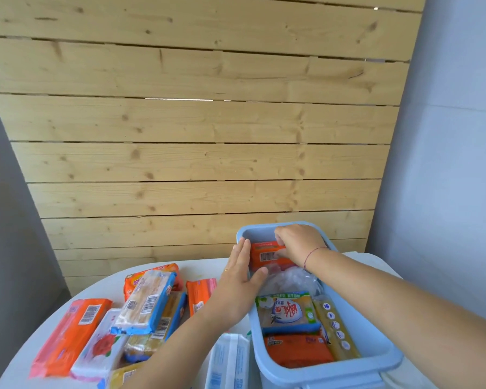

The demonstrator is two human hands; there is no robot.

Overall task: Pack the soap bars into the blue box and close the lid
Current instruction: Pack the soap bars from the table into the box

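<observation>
The right hand (298, 242) is reaching into the far end of the blue box (348, 363), its fingers curled over the top edge of an orange soap bar (264, 255) and gripping it; the bar lies crosswise, its long axis across the box's short width, barcode face tipped towards the person. The left hand (237, 279) holds nothing; its fingers are straight and flat against the outside of the box's left wall, thumb over the rim just beside the bar, bracing the box, I'd say. Nearer the person the box already holds a green-labelled bar (288, 311), an orange pack (298, 352) and a yellow bar (334, 329) on edge along the right wall; some clear wrapping (292, 279) sits between these and the gripped bar. From where things stand, the bar wants pushing straight down against the far wall. The loose soap bars (143, 299) heaped on the white table (96, 287) lie left of the box, nearer the left hand; I cannot pick out the lid.
</observation>
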